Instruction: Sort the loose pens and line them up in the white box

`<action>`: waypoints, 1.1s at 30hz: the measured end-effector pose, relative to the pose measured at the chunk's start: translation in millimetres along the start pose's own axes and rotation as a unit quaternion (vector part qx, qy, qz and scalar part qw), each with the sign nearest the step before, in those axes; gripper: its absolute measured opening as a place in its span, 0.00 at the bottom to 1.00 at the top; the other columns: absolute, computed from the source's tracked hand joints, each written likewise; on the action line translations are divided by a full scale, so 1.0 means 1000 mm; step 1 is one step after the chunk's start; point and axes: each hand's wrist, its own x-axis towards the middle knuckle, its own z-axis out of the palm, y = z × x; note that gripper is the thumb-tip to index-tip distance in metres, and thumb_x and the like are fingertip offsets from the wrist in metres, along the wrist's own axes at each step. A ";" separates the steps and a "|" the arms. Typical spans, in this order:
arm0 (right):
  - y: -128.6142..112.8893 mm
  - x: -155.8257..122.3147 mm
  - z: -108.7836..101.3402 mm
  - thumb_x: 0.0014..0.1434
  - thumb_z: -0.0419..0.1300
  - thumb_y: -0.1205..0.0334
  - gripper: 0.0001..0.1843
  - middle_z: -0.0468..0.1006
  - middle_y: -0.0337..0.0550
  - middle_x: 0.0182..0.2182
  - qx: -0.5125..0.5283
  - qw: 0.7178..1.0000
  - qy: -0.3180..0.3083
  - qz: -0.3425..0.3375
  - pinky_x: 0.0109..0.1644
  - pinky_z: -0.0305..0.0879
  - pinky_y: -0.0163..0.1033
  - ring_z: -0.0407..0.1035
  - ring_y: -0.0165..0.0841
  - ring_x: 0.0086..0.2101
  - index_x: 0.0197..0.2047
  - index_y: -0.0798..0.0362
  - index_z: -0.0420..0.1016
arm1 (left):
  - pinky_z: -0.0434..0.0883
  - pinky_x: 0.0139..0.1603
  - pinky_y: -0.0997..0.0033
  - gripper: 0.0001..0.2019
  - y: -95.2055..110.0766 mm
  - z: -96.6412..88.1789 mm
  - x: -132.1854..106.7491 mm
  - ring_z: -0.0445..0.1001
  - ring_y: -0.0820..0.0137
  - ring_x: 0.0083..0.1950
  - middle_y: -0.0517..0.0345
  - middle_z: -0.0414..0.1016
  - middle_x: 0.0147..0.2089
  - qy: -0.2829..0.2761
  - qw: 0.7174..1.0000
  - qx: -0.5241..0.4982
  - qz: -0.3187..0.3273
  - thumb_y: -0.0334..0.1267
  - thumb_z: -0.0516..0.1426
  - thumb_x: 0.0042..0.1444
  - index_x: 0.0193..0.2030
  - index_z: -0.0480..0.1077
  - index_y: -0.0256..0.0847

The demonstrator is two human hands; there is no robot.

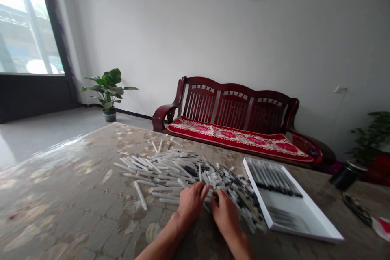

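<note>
A large heap of white pens and pen parts (183,170) lies spread across the glossy patterned table (76,195). My left hand (190,202) rests on the near edge of the heap, fingers curled down onto the pens. Beside it, my right hand (226,212) also sits at the heap's near edge, fingers bent and pinched over some pens. What each hand grips is hidden under the fingers. To the right of the hands stands a white tray (304,219) with a row of dark-tipped pens (274,178) laid side by side at its far end.
A dark red wooden bench (237,118) with a red cushion stands behind the table. A black jar (347,174) and dark scissors or cable (356,207) lie at the table's right. Potted plants (108,89) stand by the wall.
</note>
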 end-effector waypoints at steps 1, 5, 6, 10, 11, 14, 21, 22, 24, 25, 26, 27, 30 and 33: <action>0.000 0.001 0.000 0.62 0.53 0.66 0.09 0.80 0.45 0.40 0.025 1.000 0.014 -0.006 0.43 0.67 0.38 0.76 0.38 0.41 0.41 0.48 0.73 | 0.61 0.32 0.74 0.18 0.000 0.001 0.000 0.77 0.66 0.33 0.55 0.78 0.29 -0.001 1.000 -0.015 -0.004 0.47 0.48 0.64 0.28 0.70 0.43; -0.005 0.004 -0.002 0.62 0.52 0.66 0.10 0.79 0.46 0.42 0.077 0.996 0.040 -0.029 0.45 0.68 0.40 0.75 0.40 0.43 0.42 0.48 0.74 | 0.63 0.32 0.74 0.16 -0.002 0.004 0.003 0.73 0.68 0.29 0.59 0.74 0.26 0.001 0.988 -0.156 0.005 0.47 0.51 0.62 0.27 0.69 0.42; -0.007 0.005 -0.003 0.61 0.52 0.67 0.11 0.79 0.46 0.42 0.081 0.995 0.040 -0.037 0.45 0.69 0.40 0.75 0.40 0.44 0.42 0.48 0.75 | 0.63 0.32 0.74 0.15 -0.003 0.005 0.004 0.72 0.69 0.29 0.59 0.74 0.26 0.004 0.980 -0.199 0.008 0.46 0.52 0.61 0.28 0.70 0.41; -0.011 0.006 -0.008 0.60 0.52 0.67 0.12 0.79 0.45 0.40 0.092 0.993 0.014 -0.069 0.46 0.69 0.40 0.74 0.39 0.42 0.40 0.48 0.76 | 0.68 0.34 0.73 0.12 -0.002 0.010 0.005 0.73 0.68 0.32 0.58 0.76 0.29 -0.011 0.946 -0.325 0.003 0.46 0.55 0.57 0.32 0.72 0.40; -0.008 0.008 -0.010 0.60 0.53 0.67 0.12 0.80 0.45 0.39 0.103 0.992 0.001 -0.076 0.47 0.69 0.40 0.74 0.39 0.42 0.41 0.48 0.77 | 0.68 0.33 0.73 0.12 -0.002 0.012 0.005 0.73 0.68 0.32 0.58 0.77 0.29 -0.014 0.937 -0.348 -0.009 0.46 0.55 0.57 0.32 0.72 0.40; 0.013 0.022 -0.021 0.62 0.53 0.63 0.13 0.82 0.45 0.40 0.133 0.989 -0.038 -0.058 0.46 0.69 0.39 0.75 0.38 0.42 0.44 0.49 0.78 | 0.68 0.26 0.73 0.16 -0.001 0.019 0.006 0.72 0.68 0.28 0.58 0.75 0.28 -0.015 0.903 -0.421 -0.086 0.51 0.55 0.55 0.30 0.70 0.40; 0.092 0.080 -0.058 0.61 0.51 0.66 0.14 0.82 0.50 0.44 -0.135 0.981 -0.095 0.101 0.47 0.65 0.37 0.75 0.39 0.47 0.44 0.52 0.78 | 0.73 0.31 0.71 0.20 -0.005 0.014 0.013 0.74 0.70 0.29 0.58 0.77 0.30 0.015 0.814 -0.553 -0.179 0.58 0.59 0.48 0.31 0.68 0.41; 0.097 0.085 -0.059 0.60 0.53 0.66 0.13 0.82 0.51 0.43 -0.146 0.978 -0.103 0.106 0.45 0.64 0.37 0.75 0.40 0.46 0.43 0.52 0.78 | 0.73 0.33 0.70 0.19 -0.005 0.012 0.014 0.75 0.70 0.31 0.59 0.77 0.31 0.018 0.803 -0.567 -0.180 0.56 0.60 0.48 0.32 0.68 0.41; 0.102 0.092 -0.058 0.57 0.55 0.67 0.12 0.82 0.51 0.41 -0.169 0.971 -0.126 0.113 0.41 0.63 0.37 0.76 0.41 0.44 0.40 0.51 0.79 | 0.74 0.37 0.70 0.17 -0.005 0.010 0.015 0.77 0.70 0.34 0.59 0.78 0.34 0.017 0.785 -0.594 -0.173 0.52 0.63 0.46 0.34 0.68 0.41; 0.103 0.093 -0.056 0.55 0.56 0.68 0.11 0.83 0.51 0.40 -0.178 0.968 -0.138 0.114 0.39 0.63 0.36 0.76 0.41 0.43 0.39 0.51 0.79 | 0.74 0.38 0.70 0.17 -0.005 0.009 0.016 0.78 0.70 0.36 0.59 0.78 0.35 0.016 0.778 -0.605 -0.169 0.50 0.64 0.45 0.34 0.69 0.41; 0.103 0.094 -0.054 0.54 0.56 0.69 0.12 0.83 0.50 0.39 -0.186 0.965 -0.148 0.114 0.38 0.62 0.36 0.76 0.41 0.42 0.38 0.50 0.79 | 0.74 0.39 0.70 0.16 -0.005 0.010 0.016 0.78 0.69 0.37 0.59 0.78 0.35 0.014 0.772 -0.613 -0.167 0.49 0.65 0.45 0.35 0.69 0.41; 0.102 0.094 -0.053 0.52 0.56 0.71 0.13 0.83 0.50 0.38 -0.193 0.962 -0.157 0.112 0.37 0.61 0.36 0.76 0.41 0.42 0.37 0.50 0.78 | 0.75 0.39 0.70 0.16 -0.005 0.010 0.016 0.79 0.69 0.38 0.59 0.79 0.36 0.014 0.767 -0.620 -0.168 0.47 0.65 0.44 0.35 0.69 0.41; 0.102 0.093 -0.050 0.51 0.54 0.73 0.16 0.83 0.50 0.40 -0.207 0.957 -0.175 0.100 0.37 0.60 0.36 0.76 0.41 0.42 0.38 0.50 0.78 | 0.75 0.37 0.71 0.17 -0.006 0.011 0.017 0.79 0.69 0.37 0.59 0.79 0.35 0.019 0.751 -0.633 -0.190 0.47 0.66 0.43 0.35 0.68 0.40; 0.102 0.090 -0.050 0.50 0.54 0.74 0.17 0.82 0.51 0.41 -0.218 0.953 -0.187 0.094 0.38 0.60 0.36 0.76 0.41 0.43 0.39 0.51 0.78 | 0.75 0.32 0.73 0.19 -0.005 0.010 0.018 0.78 0.72 0.32 0.59 0.79 0.34 0.019 0.733 -0.645 -0.215 0.50 0.66 0.43 0.35 0.67 0.40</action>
